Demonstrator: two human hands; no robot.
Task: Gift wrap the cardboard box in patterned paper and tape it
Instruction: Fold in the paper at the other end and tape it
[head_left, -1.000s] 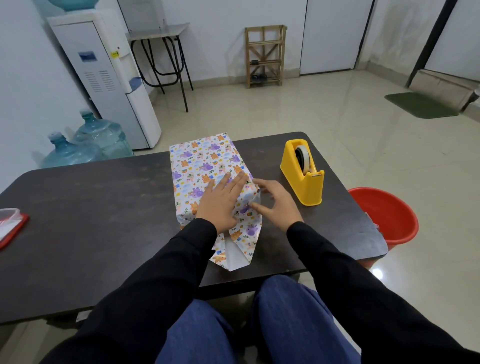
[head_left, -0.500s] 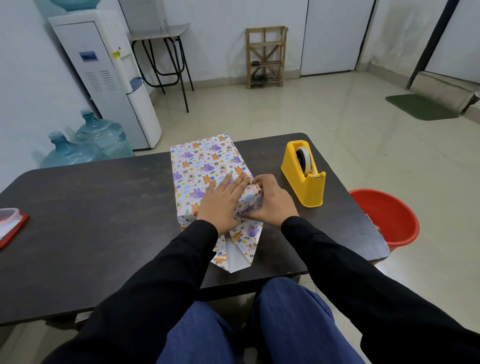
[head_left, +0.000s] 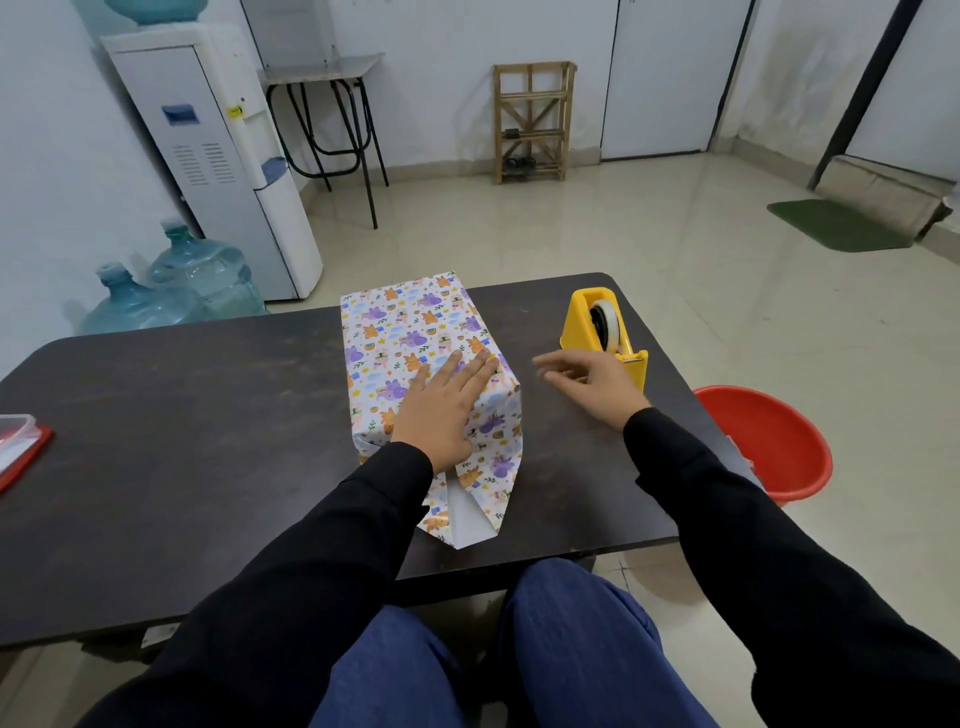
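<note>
Left grip (head_left: 441, 410) lies flat, fingers straight, pinning the paper on the wrapped cardboard box (head_left: 410, 332) mid-bench (head_left: 208, 441), long axis running away from the person, while the right grip (head_left: 597, 382), loosely open and empty, hovers just beside the tape dispenser (head_left: 579, 325), clearly the nearer hand.

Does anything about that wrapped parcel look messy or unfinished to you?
Only the near end of the patterned paper: it juts toward the person as a loose, open flap, white underside showing, not folded or taped. The left hand presses flat on top.
</note>
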